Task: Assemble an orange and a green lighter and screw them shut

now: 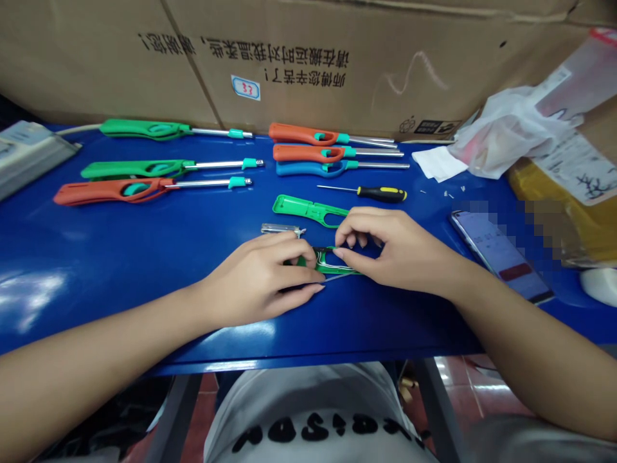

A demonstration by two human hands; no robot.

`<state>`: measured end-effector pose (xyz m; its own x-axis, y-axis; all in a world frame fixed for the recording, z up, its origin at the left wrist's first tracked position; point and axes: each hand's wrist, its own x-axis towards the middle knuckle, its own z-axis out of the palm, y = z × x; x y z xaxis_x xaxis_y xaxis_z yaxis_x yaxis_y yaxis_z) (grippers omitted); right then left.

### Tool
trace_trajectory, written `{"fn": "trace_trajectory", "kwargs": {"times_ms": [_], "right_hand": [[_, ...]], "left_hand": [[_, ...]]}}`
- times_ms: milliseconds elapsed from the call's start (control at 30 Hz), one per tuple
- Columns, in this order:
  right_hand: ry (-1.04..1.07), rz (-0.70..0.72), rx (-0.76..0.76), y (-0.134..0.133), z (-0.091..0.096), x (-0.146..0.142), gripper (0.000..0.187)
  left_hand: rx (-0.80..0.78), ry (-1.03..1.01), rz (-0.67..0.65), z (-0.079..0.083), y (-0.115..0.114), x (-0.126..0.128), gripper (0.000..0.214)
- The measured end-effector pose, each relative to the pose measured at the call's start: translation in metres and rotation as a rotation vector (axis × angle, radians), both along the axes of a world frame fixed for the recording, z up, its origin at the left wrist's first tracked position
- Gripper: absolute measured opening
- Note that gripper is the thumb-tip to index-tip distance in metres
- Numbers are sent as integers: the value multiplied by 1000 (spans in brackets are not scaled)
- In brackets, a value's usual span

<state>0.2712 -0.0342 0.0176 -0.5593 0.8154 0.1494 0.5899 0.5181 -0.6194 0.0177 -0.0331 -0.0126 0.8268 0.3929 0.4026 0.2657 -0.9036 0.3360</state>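
A green lighter casing half [332,269] lies in front of me, with white wires and a dark piece inside it. My left hand [270,273] is closed over its left end, steadying it on the table. Thumb and forefinger of my right hand [393,247] pinch at the inside of the casing, by the wires; what is between the fingertips is too small to tell. Just beyond lies the other green casing half [301,208], partly covered by my right hand. A small clear fuel tank [279,228] sits behind my left fingers.
Several long-necked lighters lie behind: green [139,128] and red [103,193] at left, orange [301,134] and blue [308,168] in the middle. A screwdriver [383,193], small bits, tissue [438,164], a phone [501,257] and plastic bags [511,132] are right. A cardboard box [299,38] walls the back.
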Motion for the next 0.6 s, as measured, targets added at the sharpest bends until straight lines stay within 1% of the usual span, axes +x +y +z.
{"fn": "trace_trajectory", "kwargs": {"times_ms": [33, 100, 200, 267, 333, 433, 600], "right_hand": [[-29, 1, -11, 0, 3, 3, 6], [-122, 58, -62, -1, 9, 8, 8], [-218, 104, -117, -3, 13, 12, 9], [-215, 105, -124, -4, 12, 11, 10], [-190, 98, -137, -5, 11, 9, 10], [-157, 81, -161, -7, 8, 6, 11], [-120, 112, -182, -9, 7, 5, 13]], "left_hand": [[-3, -9, 0, 0, 0, 0, 15], [-17, -23, 20, 0, 0, -1, 14], [-50, -37, 102, 2, 1, 0, 17], [-66, -40, 156, 3, 2, 0, 22], [-80, -30, 178, 2, 2, 1, 28], [-110, 7, 171, 0, 3, 1, 35], [-111, 1, 159, -4, 3, 0, 33]]}}
